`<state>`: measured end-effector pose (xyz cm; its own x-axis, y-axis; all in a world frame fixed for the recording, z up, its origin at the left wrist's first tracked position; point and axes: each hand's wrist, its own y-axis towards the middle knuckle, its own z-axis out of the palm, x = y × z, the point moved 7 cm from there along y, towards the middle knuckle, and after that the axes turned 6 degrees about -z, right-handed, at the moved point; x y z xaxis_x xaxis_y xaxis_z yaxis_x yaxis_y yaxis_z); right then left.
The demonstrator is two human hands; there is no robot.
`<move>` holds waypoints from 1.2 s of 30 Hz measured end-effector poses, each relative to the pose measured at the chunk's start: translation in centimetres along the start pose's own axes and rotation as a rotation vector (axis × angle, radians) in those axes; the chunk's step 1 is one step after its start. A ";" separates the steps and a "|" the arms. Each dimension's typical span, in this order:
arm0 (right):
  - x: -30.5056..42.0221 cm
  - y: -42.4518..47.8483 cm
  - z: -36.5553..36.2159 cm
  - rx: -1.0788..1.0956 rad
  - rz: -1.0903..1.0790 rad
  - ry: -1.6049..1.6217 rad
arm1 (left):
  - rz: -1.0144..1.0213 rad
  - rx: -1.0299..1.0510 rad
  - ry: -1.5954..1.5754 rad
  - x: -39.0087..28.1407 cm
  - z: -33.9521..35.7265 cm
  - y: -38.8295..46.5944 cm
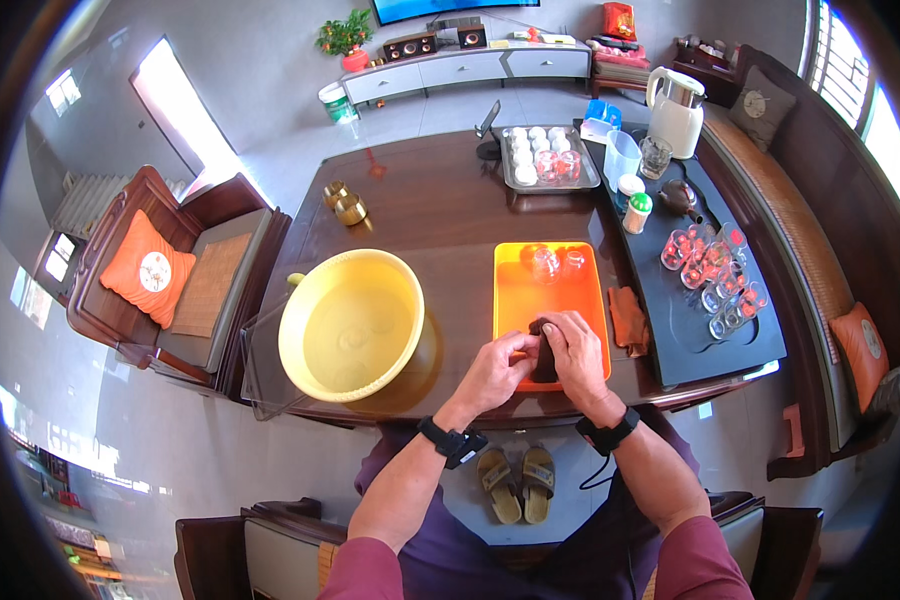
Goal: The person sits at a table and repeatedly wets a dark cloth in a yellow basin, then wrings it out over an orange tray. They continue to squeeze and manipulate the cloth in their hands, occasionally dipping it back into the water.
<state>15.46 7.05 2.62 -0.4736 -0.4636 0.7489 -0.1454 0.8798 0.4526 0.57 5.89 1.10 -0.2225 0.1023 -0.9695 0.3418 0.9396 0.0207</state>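
Observation:
Both my hands meet over the near part of an orange plastic tray [510, 300]. Between them is a dark brown cloth [546, 364]; my right hand [576, 356] grips it from the right, and the fingers of my left hand [499, 367] pinch its left edge. Two clear glass cups [546, 265] lie at the tray's far end. Left of the tray stands a yellow plastic basin [352, 326] holding water, with faint round shapes at its bottom. An orange-brown cloth [628, 321] lies just right of the tray.
A black tea tray [709, 352] on the right carries several patterned glasses [712, 262], a teapot [677, 196], jars and a white kettle [675, 112]. Farther back is a metal tray [551, 184] with white cups. Two brass-coloured cups [351, 210] stand at the table's left.

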 end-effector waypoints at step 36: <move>-2.4 -0.3 0.2 0.266 0.394 0.947 | -0.241 -0.019 -0.788 3.1 -1.4 0.9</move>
<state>16.52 7.93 0.60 0.3250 0.0668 0.9433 -0.3684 0.9276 0.0612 -1.02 7.53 -1.51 0.4205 -0.3561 -0.8345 0.3498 0.9123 -0.2130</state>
